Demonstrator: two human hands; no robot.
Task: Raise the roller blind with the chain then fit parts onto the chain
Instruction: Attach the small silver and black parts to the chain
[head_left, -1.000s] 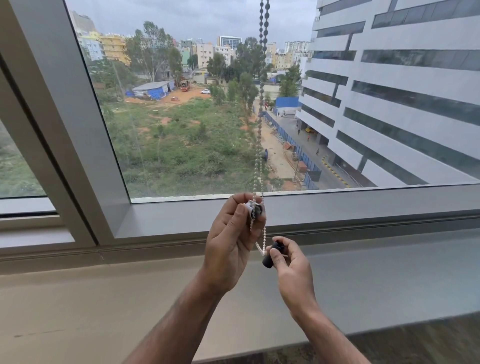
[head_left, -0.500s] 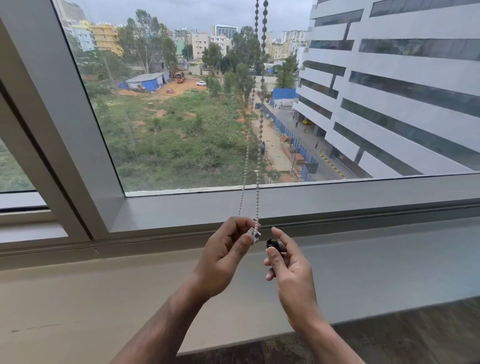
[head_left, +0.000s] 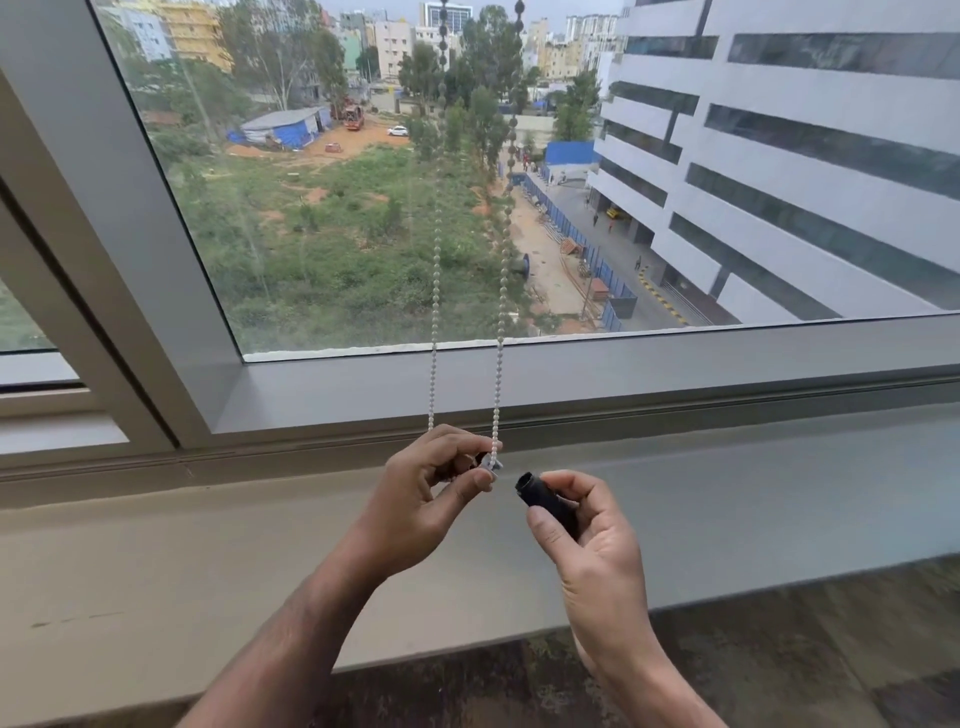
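In the head view, the left hand (head_left: 431, 499) pinches the bottom of the bead chain (head_left: 498, 322) with a small white clip (head_left: 491, 464), probably to keep it steady. Just right of the clip, the right hand (head_left: 587, 530) holds a black sleeve (head_left: 545, 500), its open end toward the clip, not touching.

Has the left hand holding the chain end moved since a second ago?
Yes. The left hand has dropped: earlier its fingers overlapped the window frame, now they sit below it against the sill, with the bead chain strands spread apart.
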